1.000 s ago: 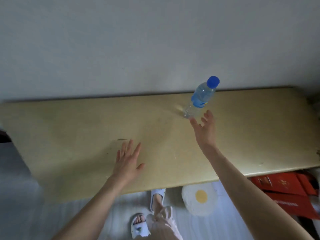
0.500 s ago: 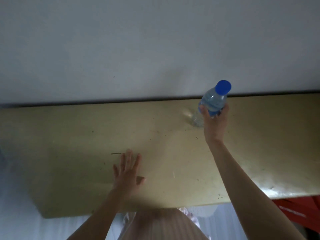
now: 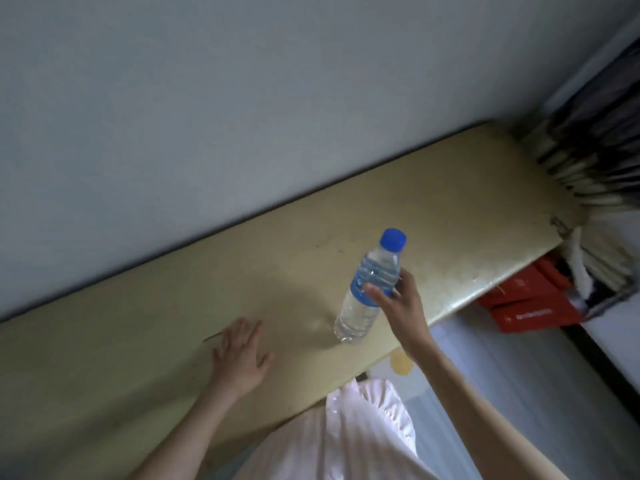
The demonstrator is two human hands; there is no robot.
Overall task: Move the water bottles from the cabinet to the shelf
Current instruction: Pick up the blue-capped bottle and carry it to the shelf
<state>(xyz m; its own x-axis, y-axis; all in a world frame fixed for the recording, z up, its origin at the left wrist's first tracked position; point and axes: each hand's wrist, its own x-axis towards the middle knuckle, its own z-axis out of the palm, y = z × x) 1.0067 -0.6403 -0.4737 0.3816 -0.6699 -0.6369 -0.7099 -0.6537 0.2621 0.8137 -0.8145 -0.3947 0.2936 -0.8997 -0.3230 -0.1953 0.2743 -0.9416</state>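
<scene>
A clear water bottle (image 3: pixel 372 285) with a blue cap and a blue label is tilted over the yellowish wooden top (image 3: pixel 145 327). My right hand (image 3: pixel 398 306) grips the bottle at its label, thumb in front and fingers behind. The bottle's base is near the front edge of the top; whether it touches the surface I cannot tell. My left hand (image 3: pixel 240 355) rests flat on the top, fingers spread, to the left of the bottle.
A grey wall (image 3: pixel 242 98) runs behind the top. Red boxes (image 3: pixel 526 303) lie below its right end. Dark, blurred stacked things (image 3: pixel 595 174) stand at the far right. Pale clothing (image 3: pixel 356 434) and a light striped floor (image 3: pixel 512 368) show below the front edge.
My right hand reached the bottle, took hold of it at the label and pulled it from the wall toward the front edge. The view swung and tilted to the right. My left hand stayed flat.
</scene>
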